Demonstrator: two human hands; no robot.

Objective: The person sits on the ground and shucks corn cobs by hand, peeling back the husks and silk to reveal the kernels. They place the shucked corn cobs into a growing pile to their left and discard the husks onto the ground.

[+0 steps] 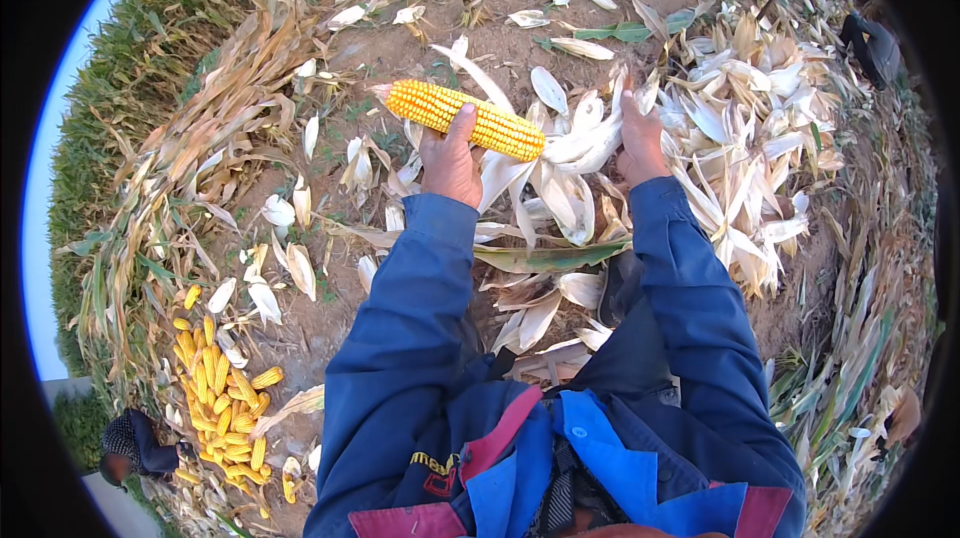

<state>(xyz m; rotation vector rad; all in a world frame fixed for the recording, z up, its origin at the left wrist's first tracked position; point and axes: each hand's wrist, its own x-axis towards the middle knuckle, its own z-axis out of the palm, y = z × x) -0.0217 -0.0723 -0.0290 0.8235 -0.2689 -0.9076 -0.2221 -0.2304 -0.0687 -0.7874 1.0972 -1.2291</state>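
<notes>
My left hand (452,163) grips a bare yellow corn cob (465,117), thumb laid across its kernels. The cob's tip points left, and its base still joins pale, peeled-back husk leaves (566,193). To the right, my right hand (641,136) is closed around the gathered end of that husk. Some of its fingers are hidden behind the leaves. One thin husk strip (476,76) sticks up behind the cob. A long green-brown leaf (551,259) lies below the husk, between my forearms.
A heap of husked corn cobs (225,403) lies at lower left, near a crouching person (135,448). At right is a large pile of dry husks (750,132). Cut stalks (225,95) form a band at left. Another person (870,50) appears at upper right.
</notes>
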